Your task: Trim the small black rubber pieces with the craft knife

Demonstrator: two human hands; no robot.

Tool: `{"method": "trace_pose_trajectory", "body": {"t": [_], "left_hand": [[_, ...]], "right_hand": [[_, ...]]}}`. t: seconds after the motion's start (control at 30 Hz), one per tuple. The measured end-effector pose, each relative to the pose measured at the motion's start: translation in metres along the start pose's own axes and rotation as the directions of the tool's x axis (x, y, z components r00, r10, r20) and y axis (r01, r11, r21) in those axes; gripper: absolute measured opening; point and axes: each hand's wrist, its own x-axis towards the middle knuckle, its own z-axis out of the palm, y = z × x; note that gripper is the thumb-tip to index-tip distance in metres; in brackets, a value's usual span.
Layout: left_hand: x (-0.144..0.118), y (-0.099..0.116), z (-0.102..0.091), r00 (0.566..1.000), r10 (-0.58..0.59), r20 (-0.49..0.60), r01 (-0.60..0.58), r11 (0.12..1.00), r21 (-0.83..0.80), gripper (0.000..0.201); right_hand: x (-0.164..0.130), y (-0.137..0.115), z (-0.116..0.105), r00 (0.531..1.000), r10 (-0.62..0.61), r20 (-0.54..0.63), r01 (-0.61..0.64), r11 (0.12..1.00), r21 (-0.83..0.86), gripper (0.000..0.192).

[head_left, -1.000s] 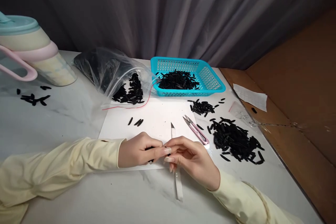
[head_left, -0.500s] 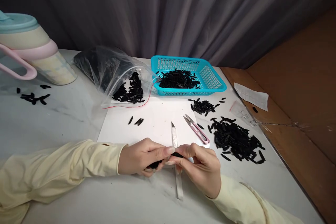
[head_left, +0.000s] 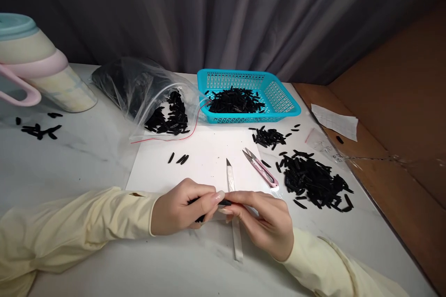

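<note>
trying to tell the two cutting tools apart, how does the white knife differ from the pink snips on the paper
The white knife is one long, straight, slim strip with a single pointed tip; the pink snips are shorter, with two blades that fork apart. The knife points away from the person and passes under the hands; the snips lie slanted and untouched to its right. Both lie flat, and their tips rest on the white paper.
</note>
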Motion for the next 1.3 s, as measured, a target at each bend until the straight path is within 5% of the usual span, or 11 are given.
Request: {"method": "trace_pose_trajectory", "body": {"t": [0.47,1.07,1.3], "left_hand": [[0.0015,-0.0001,-0.0015,1.0,-0.009,0.009,0.01,0.998,-0.065,0.041],[0.0002,0.0031,-0.0006,0.997,-0.076,0.0,0.075,0.994,-0.077,0.045],[0.0035,-0.0001,-0.0035,0.983,-0.182,-0.011,0.173,0.952,-0.252,0.048]], "right_hand": [[0.0011,0.0015,-0.003,0.991,-0.116,0.071,0.122,0.989,-0.085,0.031],[-0.003,0.008,0.0003,0.986,-0.138,0.095,0.148,0.982,-0.117,0.019],[-0.0005,0.0094,0.0011,0.976,-0.155,0.15,0.178,0.972,-0.154,0.016]]}}
